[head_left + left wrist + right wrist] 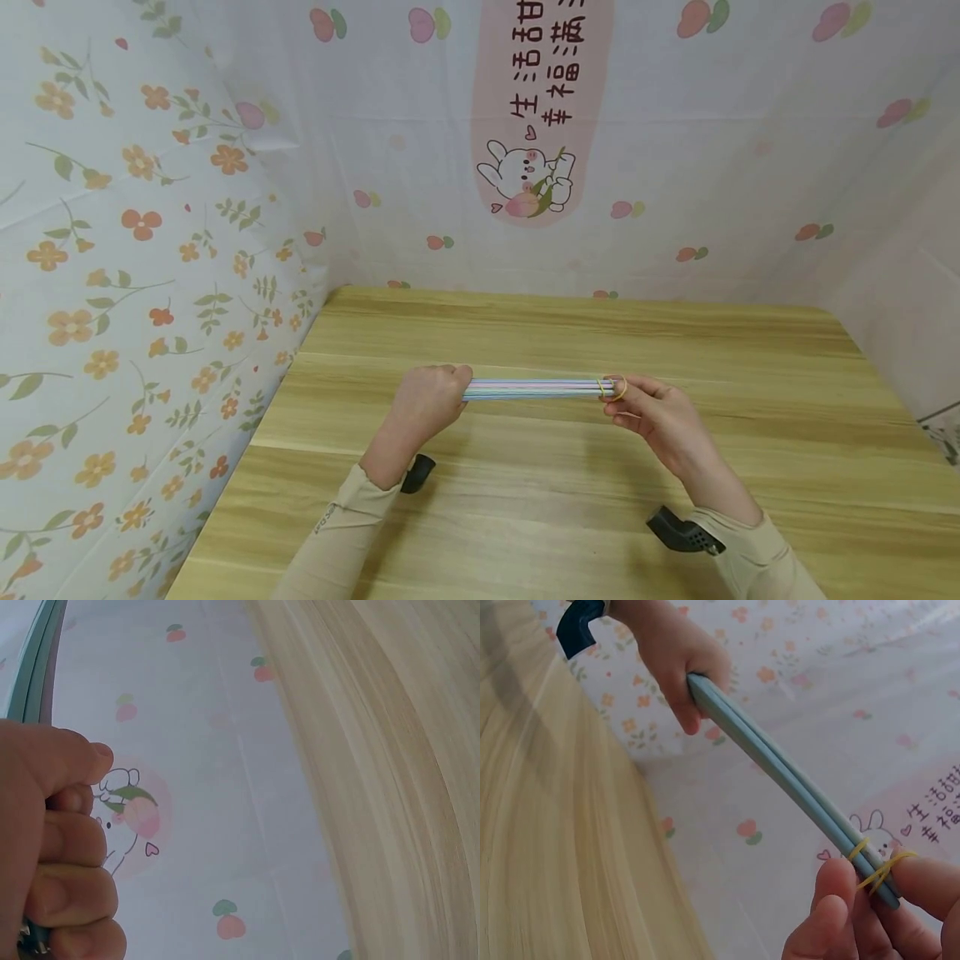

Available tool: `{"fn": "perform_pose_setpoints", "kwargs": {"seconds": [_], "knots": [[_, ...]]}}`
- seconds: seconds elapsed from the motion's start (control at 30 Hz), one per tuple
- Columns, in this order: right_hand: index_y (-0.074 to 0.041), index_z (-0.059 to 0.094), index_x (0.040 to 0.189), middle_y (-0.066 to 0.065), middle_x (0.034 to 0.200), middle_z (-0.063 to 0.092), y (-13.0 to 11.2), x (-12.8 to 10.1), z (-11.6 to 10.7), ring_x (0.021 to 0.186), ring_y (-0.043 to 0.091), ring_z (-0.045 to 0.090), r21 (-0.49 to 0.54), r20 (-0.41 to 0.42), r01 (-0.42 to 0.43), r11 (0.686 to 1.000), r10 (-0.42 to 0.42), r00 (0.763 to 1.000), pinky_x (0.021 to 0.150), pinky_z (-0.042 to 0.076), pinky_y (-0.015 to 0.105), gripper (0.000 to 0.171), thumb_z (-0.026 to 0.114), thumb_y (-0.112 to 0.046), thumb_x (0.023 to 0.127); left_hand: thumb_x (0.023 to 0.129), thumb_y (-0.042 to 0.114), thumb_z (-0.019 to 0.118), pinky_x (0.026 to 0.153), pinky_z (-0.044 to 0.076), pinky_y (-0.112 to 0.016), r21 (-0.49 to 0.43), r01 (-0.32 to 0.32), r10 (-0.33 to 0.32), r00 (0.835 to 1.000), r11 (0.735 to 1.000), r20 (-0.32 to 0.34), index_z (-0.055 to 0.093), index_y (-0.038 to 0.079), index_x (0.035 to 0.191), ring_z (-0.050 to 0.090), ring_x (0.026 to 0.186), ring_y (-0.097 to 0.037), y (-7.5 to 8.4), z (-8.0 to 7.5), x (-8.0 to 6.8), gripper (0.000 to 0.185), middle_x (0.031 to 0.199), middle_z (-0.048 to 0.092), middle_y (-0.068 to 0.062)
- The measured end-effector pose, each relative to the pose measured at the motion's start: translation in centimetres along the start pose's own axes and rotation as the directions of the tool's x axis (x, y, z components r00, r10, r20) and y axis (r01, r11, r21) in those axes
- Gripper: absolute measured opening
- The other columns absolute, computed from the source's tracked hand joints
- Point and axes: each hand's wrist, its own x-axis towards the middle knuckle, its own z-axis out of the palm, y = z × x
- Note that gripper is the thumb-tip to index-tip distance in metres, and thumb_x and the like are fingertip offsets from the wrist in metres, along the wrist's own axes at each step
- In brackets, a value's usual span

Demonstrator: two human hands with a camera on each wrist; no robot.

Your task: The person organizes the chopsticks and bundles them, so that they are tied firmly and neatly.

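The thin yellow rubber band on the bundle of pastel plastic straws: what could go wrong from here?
1. The thin yellow rubber band sits close to the tip of the bundle of pastel plastic straws, so it may slip off the end.
2. It is stretched over the right hand's fingertips and might snap back.
3. The left hand grips only the far end, so the straws could fan apart or bend.

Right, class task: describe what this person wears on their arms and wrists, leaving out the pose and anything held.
Both hands are bare: left hand, right hand. Each arm has a snug beige sleeve reaching the wrist, with small dark lettering near the left cuff. A small black wrist camera sits under the right wrist, and another under the left.
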Motion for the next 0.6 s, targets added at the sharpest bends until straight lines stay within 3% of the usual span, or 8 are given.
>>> {"fn": "perform_pose_setpoints", "kwargs": {"seconds": [0.23, 0.6], "knots": [[-0.016, 0.066, 0.091, -0.003, 0.087, 0.065, 0.08, 0.10, 0.41, 0.076, 0.009, 0.067, -0.025, -0.041, -0.013, 1.000, 0.012, 0.999, 0.074, 0.055, 0.025, 0.014, 0.055, -0.009, 0.096, 0.072, 0.011, 0.077, 0.038, 0.035, -0.021, -0.002, 0.005, -0.005, 1.000, 1.000, -0.004, 0.054, 0.011, 0.068, 0.037, 0.042, -0.005, 0.04, -0.10, 0.01, 0.024, 0.054, 0.056, 0.002], [-0.009, 0.053, 0.095, 0.000, 0.086, 0.060, 0.11, 0.54, 0.80, 0.073, 0.010, 0.065, -0.046, 0.031, 0.030, 0.998, -0.029, 0.999, 0.079, 0.055, 0.029, 0.004, 0.055, -0.006, 0.095, 0.074, 0.012, 0.076, 0.038, 0.035, -0.021, -0.013, 0.000, 0.000, 1.000, 1.000, -0.001, 0.055, 0.012, 0.069, 0.039, 0.043, -0.005, 0.29, -0.17, 0.20, 0.021, 0.056, 0.058, 0.002]]}}
